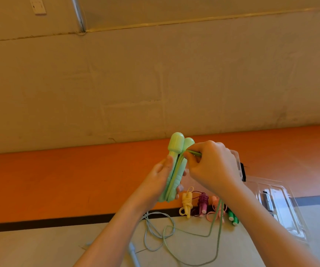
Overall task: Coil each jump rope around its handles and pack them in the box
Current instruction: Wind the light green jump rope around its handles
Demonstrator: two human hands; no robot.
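Observation:
My left hand (158,182) grips two light green jump rope handles (175,164) side by side, held upright above the floor. My right hand (211,164) pinches the light green cord (193,152) near the handle tops; the rest of the cord (216,228) hangs down and loops on the floor. Four coiled ropes lie on the floor below: yellow (187,204), purple (202,203), pink (218,207) and dark green (233,217). The clear plastic box (238,160) stands behind my right hand, mostly hidden.
A clear plastic lid (282,207) lies on the floor at right. A loose grey-blue rope (155,232) with its handle (133,251) sprawls on the floor at lower centre. An orange band and a black line cross the floor before a beige wall.

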